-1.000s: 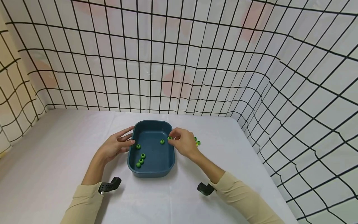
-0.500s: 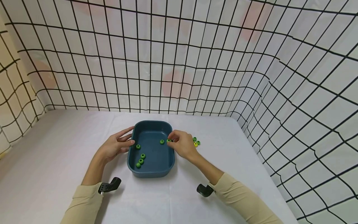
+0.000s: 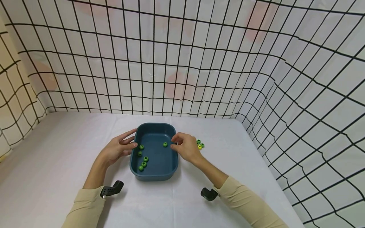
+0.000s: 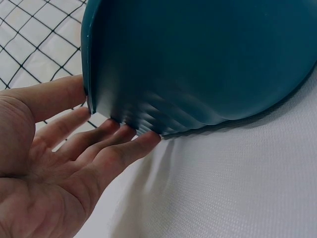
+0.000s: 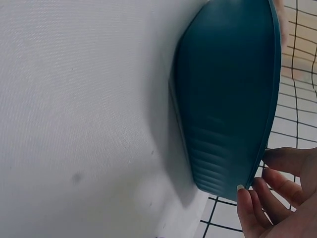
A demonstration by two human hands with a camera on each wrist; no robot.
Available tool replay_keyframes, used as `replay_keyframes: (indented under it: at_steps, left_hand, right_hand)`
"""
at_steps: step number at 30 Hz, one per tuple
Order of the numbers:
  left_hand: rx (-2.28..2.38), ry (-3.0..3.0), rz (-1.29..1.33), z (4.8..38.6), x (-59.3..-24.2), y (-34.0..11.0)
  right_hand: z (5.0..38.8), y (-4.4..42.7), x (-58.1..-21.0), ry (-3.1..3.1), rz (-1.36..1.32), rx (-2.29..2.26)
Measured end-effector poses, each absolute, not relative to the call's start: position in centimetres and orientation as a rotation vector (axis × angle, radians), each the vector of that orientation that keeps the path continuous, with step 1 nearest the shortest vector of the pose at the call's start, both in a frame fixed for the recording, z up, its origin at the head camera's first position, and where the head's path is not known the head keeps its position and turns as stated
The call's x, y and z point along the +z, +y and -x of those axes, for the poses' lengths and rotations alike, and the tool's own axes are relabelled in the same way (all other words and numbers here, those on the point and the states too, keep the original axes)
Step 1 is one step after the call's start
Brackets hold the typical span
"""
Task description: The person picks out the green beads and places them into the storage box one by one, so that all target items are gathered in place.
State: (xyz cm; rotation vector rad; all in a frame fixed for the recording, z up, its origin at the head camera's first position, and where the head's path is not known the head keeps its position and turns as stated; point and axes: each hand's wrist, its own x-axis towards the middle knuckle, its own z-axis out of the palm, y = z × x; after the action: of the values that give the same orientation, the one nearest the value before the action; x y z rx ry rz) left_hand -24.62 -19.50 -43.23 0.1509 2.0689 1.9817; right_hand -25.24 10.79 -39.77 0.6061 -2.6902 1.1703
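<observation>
A dark blue rectangular tray (image 3: 155, 171) stands on the white cloth in the head view. Inside it several green beads (image 3: 146, 159) lie mostly along the left side, with a single green bead (image 3: 165, 144) towards the right. My left hand (image 3: 117, 147) rests its fingertips and thumb against the tray's left wall and rim; the left wrist view shows those fingers (image 4: 114, 153) fairly straight. My right hand (image 3: 186, 146) is at the right rim, thumb and fingertips parted over the tray, with no bead visible between them.
Beyond my right hand, a few green beads (image 3: 202, 145) and a yellow bead (image 3: 200, 147) lie close together on the cloth. A white backdrop with a black grid (image 3: 154, 72) rises behind and at both sides of the table (image 3: 228, 152).
The green bead pinched in my right hand has been let go, and that hand's fingertips have parted. Another green bead now lies by the tray's left wall. The left hand stays put.
</observation>
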Motion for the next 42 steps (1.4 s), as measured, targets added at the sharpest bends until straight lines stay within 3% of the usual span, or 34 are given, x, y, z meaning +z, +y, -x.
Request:
replay_keyframes:
  at_steps: [42]
  left_hand:
    - [1.981, 2.078, -0.151, 24.9, -43.6, -19.5]
  right_hand:
    - [28.3, 19.3, -41.8, -2.734, -0.162, 1.085]
